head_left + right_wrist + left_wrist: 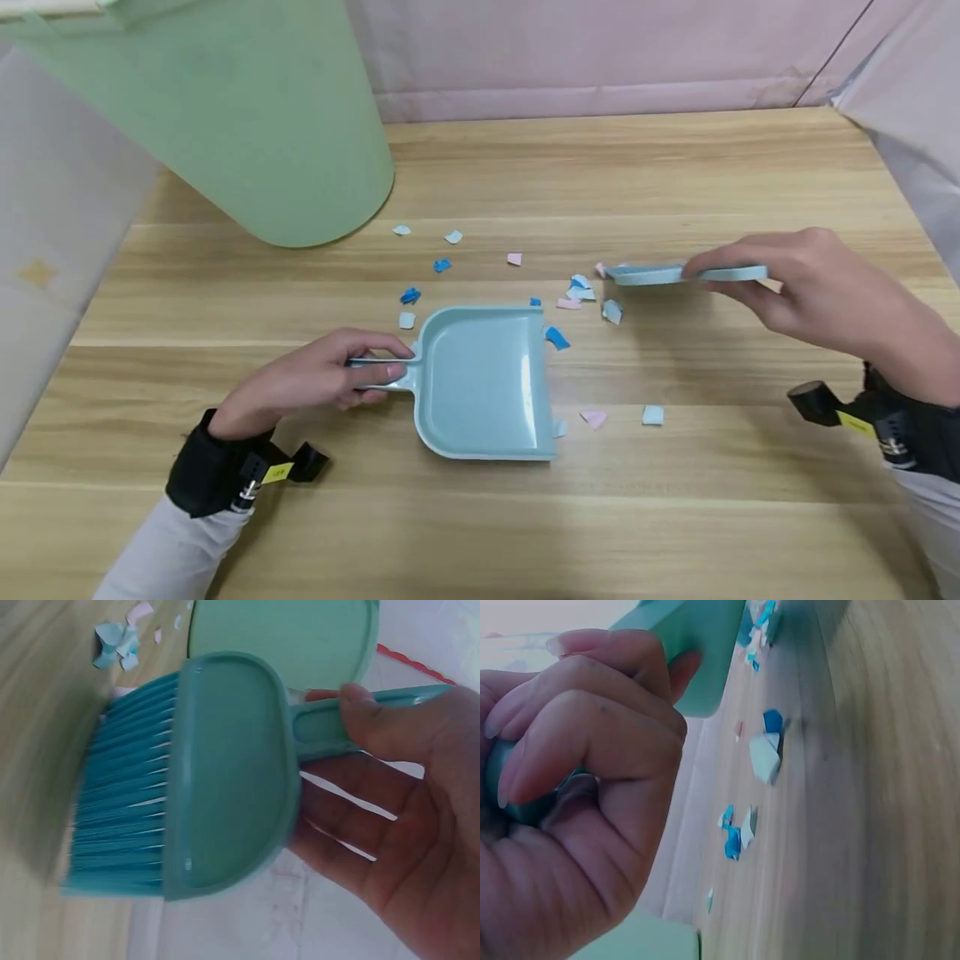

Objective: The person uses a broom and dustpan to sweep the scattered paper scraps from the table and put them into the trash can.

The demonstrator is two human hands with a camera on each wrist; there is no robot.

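A pale teal dustpan (483,379) lies flat on the wooden table (525,533), its mouth facing right. My left hand (322,379) grips its handle (378,372), fingers curled round it (570,750). My right hand (795,283) holds a teal hand brush (678,273) by the handle, above the table to the right of the pan; its bristles (124,787) point down at the wood. Several blue, pink and pale paper scraps (577,292) lie scattered around the pan's far and right sides, and more scraps (769,750) show in the left wrist view.
A large pale green bin (247,125) stands at the back left. Pink and white cloth walls (600,50) close in the table's far side and both flanks. More scraps (622,415) lie near the pan's front right corner.
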